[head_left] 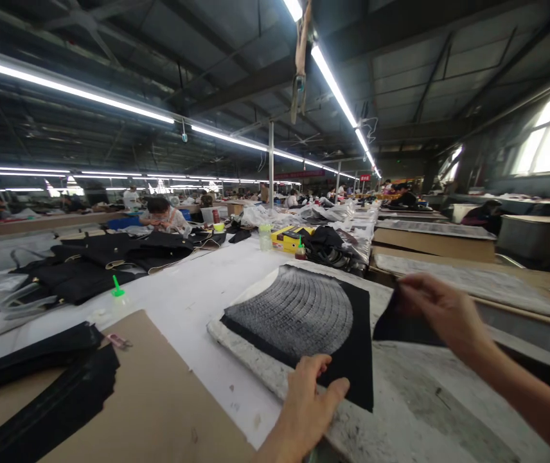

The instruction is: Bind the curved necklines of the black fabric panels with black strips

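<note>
A black sheet (289,308) with a grey, scale-like textured pattern lies flat on a pale, stained board (256,354) in front of me. At the sheet's near edge is my left hand (306,399), thumb and fingers apart and curved; its fingertips overlap the black border, and I cannot tell how firmly they touch. To the right, my right hand (441,312) pinches the upper edge of a dark piece of sheet material (407,325) between thumb and fingers. That piece hangs just right of the patterned sheet, and my fingers hide part of it.
Black strips (63,392) lie on brown cardboard (169,399) at left. A green-capped bottle (119,296) stands on the white table (178,283); another small bottle (300,249) is near a yellow box (290,239). Black pieces (92,257) are piled at left, and a co-worker (162,217) sits beyond.
</note>
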`<state>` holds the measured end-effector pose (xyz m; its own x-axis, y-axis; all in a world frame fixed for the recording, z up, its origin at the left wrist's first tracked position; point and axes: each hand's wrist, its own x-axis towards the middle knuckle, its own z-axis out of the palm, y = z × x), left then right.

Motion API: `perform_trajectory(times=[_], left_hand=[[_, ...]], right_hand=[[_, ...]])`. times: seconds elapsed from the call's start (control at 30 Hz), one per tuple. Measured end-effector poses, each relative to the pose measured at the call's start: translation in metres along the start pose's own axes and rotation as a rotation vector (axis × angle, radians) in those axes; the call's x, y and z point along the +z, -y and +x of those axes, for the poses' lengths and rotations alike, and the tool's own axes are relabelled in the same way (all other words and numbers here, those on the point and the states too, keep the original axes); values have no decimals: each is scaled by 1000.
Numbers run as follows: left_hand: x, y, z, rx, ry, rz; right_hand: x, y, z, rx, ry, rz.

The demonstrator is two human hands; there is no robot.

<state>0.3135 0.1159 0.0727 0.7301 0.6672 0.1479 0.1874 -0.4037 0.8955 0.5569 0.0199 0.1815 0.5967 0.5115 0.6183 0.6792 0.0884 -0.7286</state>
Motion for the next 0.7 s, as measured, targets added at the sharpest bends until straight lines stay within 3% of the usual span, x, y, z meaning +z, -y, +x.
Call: perform_trajectory(times=[0.1,0.2,0.4,0.57,0.63,0.7], left_hand=[[-25,-19,-21,-69,-66,-232],[-50,-19,-45,-137,-184,-266],[-114,35,-111,-298,-426,-389],[-182,80,-217,-508,-599,-502],[-204,90,-272,-612,-703,-546],[-219,92,-329,-703,-813,-576]], right_hand=[[58,18,-56,-4,271,47],[106,51,-103,-1,462,83],[185,113,-166,-158,732,169],[243,141,-240,-230,984,313],[254,153,-272,-348,1033,346],[257,163,-300,-568,1059,337]])
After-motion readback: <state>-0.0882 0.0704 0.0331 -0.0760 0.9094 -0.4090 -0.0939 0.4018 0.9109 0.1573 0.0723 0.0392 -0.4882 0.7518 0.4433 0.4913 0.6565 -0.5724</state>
